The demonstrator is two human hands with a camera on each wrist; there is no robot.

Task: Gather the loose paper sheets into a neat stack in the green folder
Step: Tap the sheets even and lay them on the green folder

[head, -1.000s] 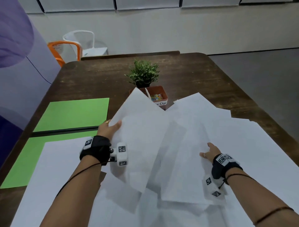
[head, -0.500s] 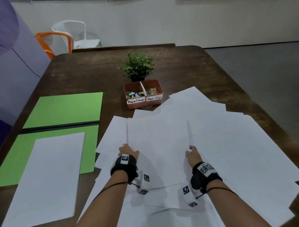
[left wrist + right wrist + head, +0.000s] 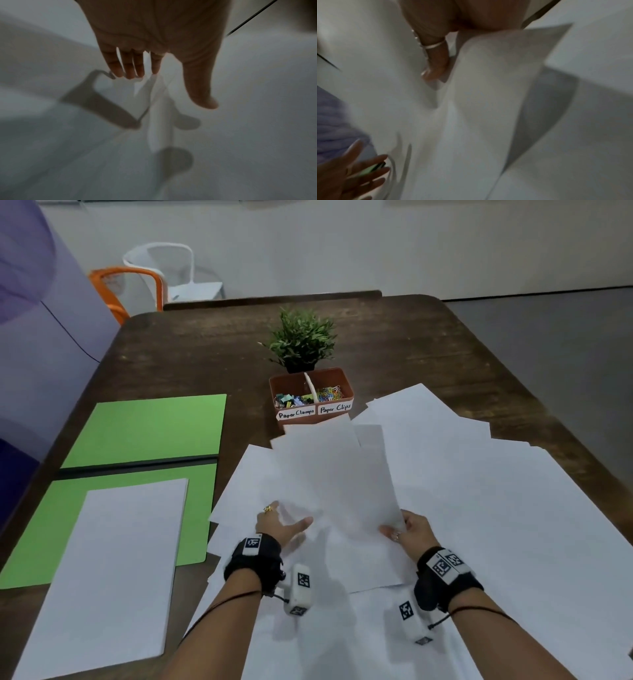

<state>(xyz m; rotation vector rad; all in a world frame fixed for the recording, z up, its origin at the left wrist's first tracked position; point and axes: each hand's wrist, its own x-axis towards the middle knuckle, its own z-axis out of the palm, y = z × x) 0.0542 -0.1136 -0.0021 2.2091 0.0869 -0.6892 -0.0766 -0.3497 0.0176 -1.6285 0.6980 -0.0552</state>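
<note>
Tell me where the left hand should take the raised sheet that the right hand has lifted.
Probably its free near-left edge. The right hand pinches the raised sheet at its near-right corner, so the left side lifts off the pile. The left hand, open beside it, could slide fingers under from the left and pinch.

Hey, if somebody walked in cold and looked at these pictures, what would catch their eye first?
Probably the sprawl of loose white paper sheets covering the near right of the dark wooden table, with the right hand lifting one sheet while the left hand hovers open beside it. Next, the open bright green folder at the left, one white sheet lying on its near half.
</note>
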